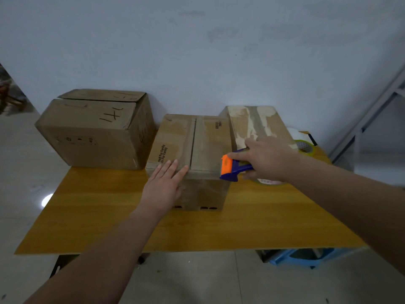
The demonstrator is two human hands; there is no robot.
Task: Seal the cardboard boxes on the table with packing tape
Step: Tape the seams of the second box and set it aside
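At centre frame the left hand (163, 186) lies flat, fingers together, on the near edge of the middle box (192, 148), probably steadying it. The right hand (266, 160) grips the blue-and-orange tape dispenser (233, 167) at that box's right corner. Behind, two more boxes flank it on the yellow wooden table (131, 227) against a plain pale wall (197, 51).

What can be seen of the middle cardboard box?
The middle box is plain brown cardboard, upright on the yellow table. Its top flaps are closed, with a dark seam between them. Small print marks the top. The left hand lies flat on its near top edge; the tape dispenser in the right hand is at its right corner.
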